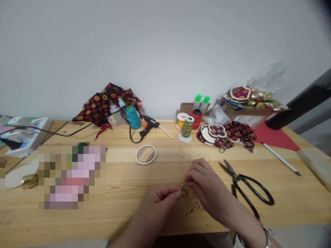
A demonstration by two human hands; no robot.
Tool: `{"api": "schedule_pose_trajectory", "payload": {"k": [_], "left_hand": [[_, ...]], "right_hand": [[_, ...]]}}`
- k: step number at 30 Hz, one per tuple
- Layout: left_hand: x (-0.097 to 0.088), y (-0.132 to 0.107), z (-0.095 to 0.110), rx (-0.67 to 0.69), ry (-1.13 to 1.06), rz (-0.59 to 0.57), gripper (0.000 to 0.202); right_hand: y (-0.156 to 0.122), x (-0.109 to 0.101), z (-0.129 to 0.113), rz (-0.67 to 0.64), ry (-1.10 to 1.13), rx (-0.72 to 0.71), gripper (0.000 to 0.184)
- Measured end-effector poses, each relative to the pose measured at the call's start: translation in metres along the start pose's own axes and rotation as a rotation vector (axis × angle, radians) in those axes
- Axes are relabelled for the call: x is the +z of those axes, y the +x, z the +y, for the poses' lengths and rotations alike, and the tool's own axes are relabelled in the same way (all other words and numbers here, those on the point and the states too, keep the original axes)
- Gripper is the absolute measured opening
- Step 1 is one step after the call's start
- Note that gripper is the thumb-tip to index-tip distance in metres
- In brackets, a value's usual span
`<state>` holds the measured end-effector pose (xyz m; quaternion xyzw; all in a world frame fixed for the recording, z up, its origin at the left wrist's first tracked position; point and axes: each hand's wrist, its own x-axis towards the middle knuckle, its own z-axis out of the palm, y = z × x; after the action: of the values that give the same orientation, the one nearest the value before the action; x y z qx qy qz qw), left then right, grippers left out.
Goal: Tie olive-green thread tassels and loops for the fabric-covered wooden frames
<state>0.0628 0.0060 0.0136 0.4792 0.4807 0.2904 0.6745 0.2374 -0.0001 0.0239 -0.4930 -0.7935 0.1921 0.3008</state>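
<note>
Near the table's front edge, my left hand (160, 201) pinches a small bit of olive-gold thread (184, 188) between thumb and finger. My right hand (204, 182) meets it from the other side, its closed fingertips on the same thread. A fine loose strand curls over the wood just beyond the right hand. The exact shape of what sits between the fingertips is partly hidden. Black-handled scissors (236, 178) lie partly spread beside my right wrist. Ahead of my left hand rests an oval wooden lattice frame (138, 155).
A glue gun (148, 125) and teal thread cone (133, 117) stand at the back, near patterned fabric (94, 106). An olive spool (188, 127), a red spool (198, 119) and a filled cardboard box (245, 117) are further right. A white pen (280, 158) lies at right. A power strip (33, 132) is left.
</note>
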Motion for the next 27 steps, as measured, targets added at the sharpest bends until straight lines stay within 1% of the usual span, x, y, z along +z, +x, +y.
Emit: {"api": "schedule_pose_trajectory", "payload": {"k": [1, 3, 5, 7, 9, 11, 13, 17, 18, 20, 22, 24, 27], "left_hand": [[-0.001, 0.001, -0.002, -0.016, -0.008, 0.010, 0.018], [-0.003, 0.002, -0.006, -0.055, -0.073, 0.051, 0.022], [-0.005, 0.004, -0.010, -0.080, -0.185, 0.089, 0.027], [-0.007, 0.005, -0.011, -0.083, -0.293, 0.092, 0.028], [-0.007, 0.005, -0.010, -0.086, -0.377, 0.066, 0.027], [-0.007, 0.004, -0.008, -0.084, -0.441, 0.019, 0.024], [-0.006, 0.003, -0.007, -0.075, -0.478, -0.024, 0.022], [-0.006, 0.002, -0.008, -0.028, -0.448, -0.046, 0.020], [-0.006, 0.001, -0.009, -0.014, -0.426, -0.045, 0.020], [-0.007, 0.000, -0.011, -0.003, -0.361, -0.039, 0.020], [-0.006, -0.001, -0.013, -0.011, -0.273, -0.024, 0.021], [-0.005, -0.001, -0.015, -0.020, -0.199, -0.017, 0.023], [-0.004, -0.001, -0.016, -0.025, -0.156, -0.020, 0.026]], "right_hand": [[0.001, 0.001, 0.000, 0.026, 0.030, 0.005, 0.021], [0.001, 0.004, 0.002, 0.137, 0.081, 0.044, 0.019], [0.000, 0.009, 0.005, 0.278, 0.132, 0.125, 0.015], [-0.002, 0.013, 0.006, 0.366, 0.224, 0.238, 0.013], [-0.003, 0.016, 0.006, 0.356, 0.373, 0.358, 0.014], [-0.002, 0.018, 0.004, 0.302, 0.510, 0.468, 0.016], [-0.001, 0.020, 0.000, 0.252, 0.601, 0.554, 0.018], [-0.001, 0.023, -0.006, 0.141, 0.817, 0.742, 0.027], [-0.001, 0.024, -0.007, 0.104, 0.885, 0.776, 0.030], [-0.001, 0.026, -0.009, 0.058, 1.028, 0.789, 0.033], [-0.001, 0.029, -0.010, 0.090, 1.162, 0.784, 0.030], [0.000, 0.031, -0.012, 0.178, 1.251, 0.815, 0.028], [0.002, 0.032, -0.013, 0.295, 1.250, 0.834, 0.026]]}}
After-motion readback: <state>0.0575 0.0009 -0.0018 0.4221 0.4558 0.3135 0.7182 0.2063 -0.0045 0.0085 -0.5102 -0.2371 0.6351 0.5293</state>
